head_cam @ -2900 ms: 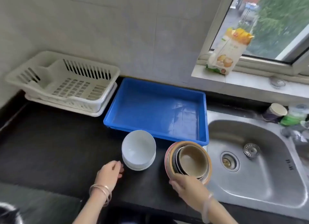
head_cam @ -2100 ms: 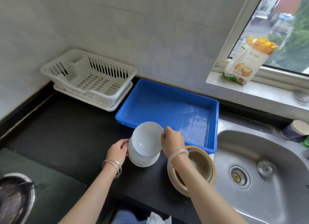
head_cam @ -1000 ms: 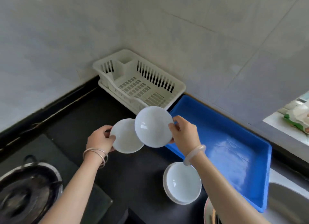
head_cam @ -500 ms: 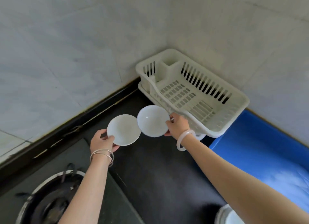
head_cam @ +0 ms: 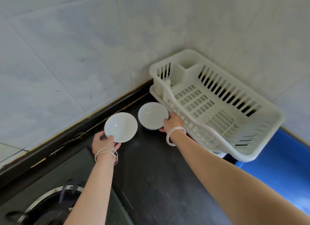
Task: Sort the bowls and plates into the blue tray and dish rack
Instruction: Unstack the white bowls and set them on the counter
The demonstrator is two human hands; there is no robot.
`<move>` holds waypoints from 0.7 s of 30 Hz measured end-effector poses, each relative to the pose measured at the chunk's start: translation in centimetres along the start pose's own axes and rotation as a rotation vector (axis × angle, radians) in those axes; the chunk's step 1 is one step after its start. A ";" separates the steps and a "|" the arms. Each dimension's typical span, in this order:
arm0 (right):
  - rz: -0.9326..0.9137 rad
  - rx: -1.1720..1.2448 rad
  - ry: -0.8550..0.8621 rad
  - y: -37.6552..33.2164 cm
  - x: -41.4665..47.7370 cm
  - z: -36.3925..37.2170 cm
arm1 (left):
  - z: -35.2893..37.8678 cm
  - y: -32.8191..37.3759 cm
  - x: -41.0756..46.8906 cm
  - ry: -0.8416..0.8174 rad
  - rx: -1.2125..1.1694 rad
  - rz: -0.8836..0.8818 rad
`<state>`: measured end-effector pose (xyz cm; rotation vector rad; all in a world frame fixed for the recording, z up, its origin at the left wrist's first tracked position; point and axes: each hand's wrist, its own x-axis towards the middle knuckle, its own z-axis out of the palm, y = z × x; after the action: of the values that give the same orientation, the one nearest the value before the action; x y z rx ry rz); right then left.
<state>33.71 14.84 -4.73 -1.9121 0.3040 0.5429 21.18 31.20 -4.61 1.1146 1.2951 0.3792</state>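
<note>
Each of my hands holds a small white bowl by its rim over the black counter. My left hand (head_cam: 105, 141) grips the left white bowl (head_cam: 120, 127), which tilts toward me. My right hand (head_cam: 172, 122) grips the right white bowl (head_cam: 153, 115), held just beside the near left wall of the white dish rack (head_cam: 223, 140). The rack is empty and sits in the wall corner. A part of the blue tray (head_cam: 285, 166) shows to the right of the rack, behind my right forearm.
A gas stove burner with a metal ring (head_cam: 48, 201) sits at the lower left on the black counter (head_cam: 151, 174). Tiled walls close the corner behind the rack. The other dishes and the sink are out of view.
The view has swung left toward the rack. Both hands, each with a bowl lifted from the stack, have moved left; the right bowl is now lower, against the rack's side.
</note>
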 end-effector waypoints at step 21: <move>0.115 0.477 -0.117 0.8 1.0 2.1 | 0.4 -0.8 -0.1 -0.092 -0.312 -0.170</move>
<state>33.74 16.48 -6.56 -1.4035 0.4273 0.5960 21.23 30.60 -5.26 0.7462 1.1921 0.3836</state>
